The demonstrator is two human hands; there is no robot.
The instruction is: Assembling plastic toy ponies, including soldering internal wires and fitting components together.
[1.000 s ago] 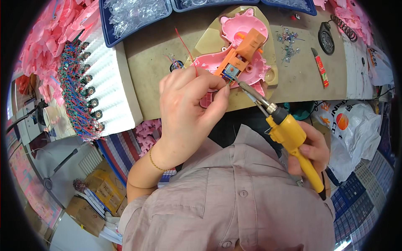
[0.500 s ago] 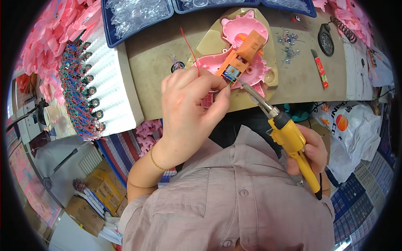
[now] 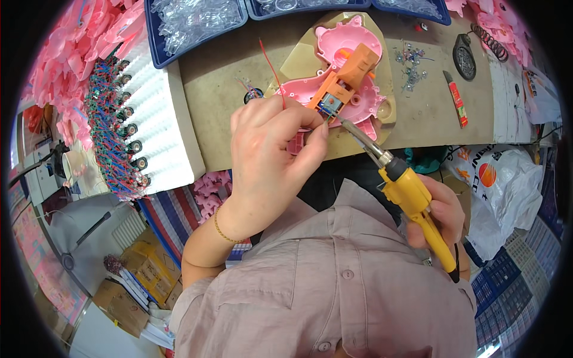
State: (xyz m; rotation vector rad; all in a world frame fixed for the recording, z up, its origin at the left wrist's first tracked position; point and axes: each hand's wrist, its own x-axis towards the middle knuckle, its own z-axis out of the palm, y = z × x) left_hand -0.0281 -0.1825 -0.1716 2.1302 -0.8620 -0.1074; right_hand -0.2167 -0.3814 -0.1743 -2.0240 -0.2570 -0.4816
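Observation:
My right hand is wrapped round a yellow soldering iron. Its metal tip reaches up and left to the lower end of an orange plastic module. That module lies in a pink toy shell half, set in a tan holder. Beside the tip, my left hand pinches with thumb and forefinger at the module's lower edge. A red wire sticks up from behind its fingers, its lower part hidden by them. A small round speaker-like part with wires lies behind the left hand.
White foam at left carries several wired round parts. Blue bins of clear plastic pieces line the back. To the right are small screws, a red utility knife, a black oval object and a coiled cord.
The soldering iron and my right hand have shifted slightly left, and its tip sits a touch lower at the module. My left hand has hardly moved.

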